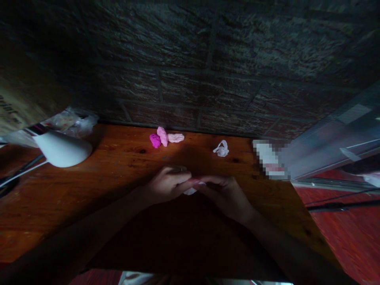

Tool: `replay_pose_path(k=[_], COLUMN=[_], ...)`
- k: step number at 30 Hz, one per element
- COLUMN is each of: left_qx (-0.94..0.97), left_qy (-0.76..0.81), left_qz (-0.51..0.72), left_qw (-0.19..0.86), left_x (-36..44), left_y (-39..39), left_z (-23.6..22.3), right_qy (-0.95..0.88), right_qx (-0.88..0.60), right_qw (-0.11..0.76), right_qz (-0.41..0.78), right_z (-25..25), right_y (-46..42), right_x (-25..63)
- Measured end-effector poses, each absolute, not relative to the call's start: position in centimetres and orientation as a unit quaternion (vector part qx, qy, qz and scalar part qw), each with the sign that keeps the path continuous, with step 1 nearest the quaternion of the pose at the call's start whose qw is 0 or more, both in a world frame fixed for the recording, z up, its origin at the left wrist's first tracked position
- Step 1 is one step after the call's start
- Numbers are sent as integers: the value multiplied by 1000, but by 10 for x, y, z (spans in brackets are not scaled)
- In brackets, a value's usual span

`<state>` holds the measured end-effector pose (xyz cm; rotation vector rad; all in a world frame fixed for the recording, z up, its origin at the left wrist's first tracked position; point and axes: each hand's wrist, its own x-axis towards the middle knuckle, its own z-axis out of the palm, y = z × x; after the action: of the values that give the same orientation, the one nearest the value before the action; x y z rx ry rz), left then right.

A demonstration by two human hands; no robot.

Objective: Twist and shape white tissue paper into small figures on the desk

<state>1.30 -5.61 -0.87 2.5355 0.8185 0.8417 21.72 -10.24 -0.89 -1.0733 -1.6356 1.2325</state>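
Over the middle of the wooden table [124, 166], my left hand [169, 185] and my right hand [225, 194] meet at the fingertips. Between them they pinch a soft white piece [190, 191], partly hidden by the fingers; I cannot tell its material. Beyond the hands, near the wall, a magenta lump [154, 141], a pink lump [162, 135] and a pale pink lump [176, 137] lie touching; they look like modelling clay. A crumpled white scrap [222, 150] with a loop at its top lies farther right.
A white rounded cone-shaped object [65, 151] with a cable stands at left, beside crumpled clear plastic [73, 122] and a brown printed surface [26, 87]. Dark brick wall [190, 63] bounds the back. A blurred-out item [268, 158] and a translucent panel [335, 136] stand at right.
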Motion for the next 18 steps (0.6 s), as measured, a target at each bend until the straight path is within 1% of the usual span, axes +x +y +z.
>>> replay_pose_path(k=[3, 9, 18], left_qx=[879, 833, 786], left_qy=[289, 287, 298], left_qz=[307, 287, 251], left_qw=[223, 376, 480], left_x=[12, 13, 16], left_y=[-54, -51, -54], left_z=[-8, -10, -10], right_qy=[-639, -572, -568], right_qx=[-424, -423, -434], right_qw=[421, 481, 463], right_qz=[485, 512, 525], right_z=[-7, -12, -12], right_y=[-103, -101, -100], right_x=[217, 218, 218])
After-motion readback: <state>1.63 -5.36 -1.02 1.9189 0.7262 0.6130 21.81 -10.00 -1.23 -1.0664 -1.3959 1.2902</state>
